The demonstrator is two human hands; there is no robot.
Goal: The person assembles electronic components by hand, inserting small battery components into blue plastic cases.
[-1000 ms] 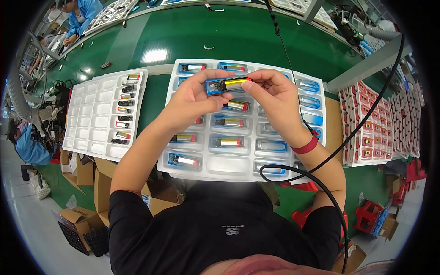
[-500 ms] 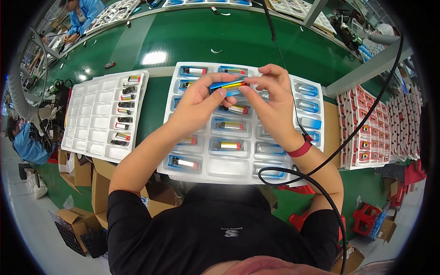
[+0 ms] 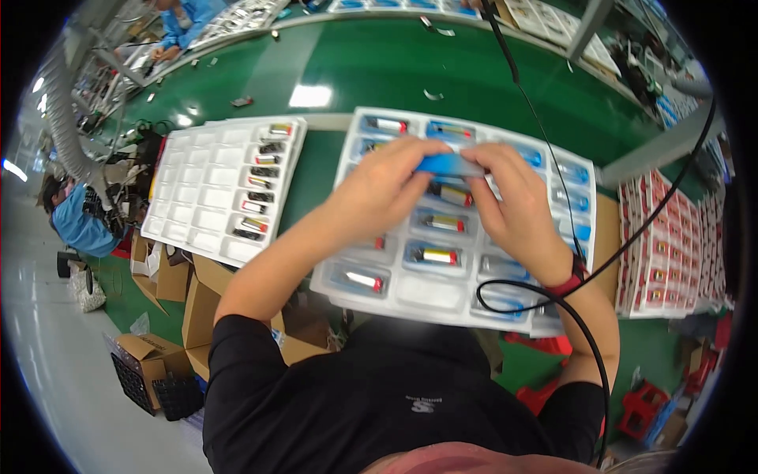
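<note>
Above the middle white tray (image 3: 430, 296), my left hand (image 3: 385, 188) and my right hand (image 3: 517, 207) come together on one small blue plastic casing (image 3: 448, 165). The fingers and thumb of my left hand pinch its left end; those of my right hand grip the right end. Its blue outer face shows now, and its inside is hidden. Below my hands, the tray's compartments hold clear blue casings, several with a silver, yellow and red part (image 3: 436, 256) inside. A red band (image 3: 570, 278) circles my right wrist.
On the left, a second white tray (image 3: 207, 175) carries a column of small black, red and yellow parts. Stacked trays of red casings (image 3: 659, 245) stand at right. A black cable (image 3: 584, 336) loops over my right forearm. Across the green bench (image 3: 379, 63), a person in blue (image 3: 189, 22) works.
The casing has turned, so its blue face covers the yellow and red part seen in it before. Both hands still hold it. The whole view has shifted, moving the scene rightward.
</note>
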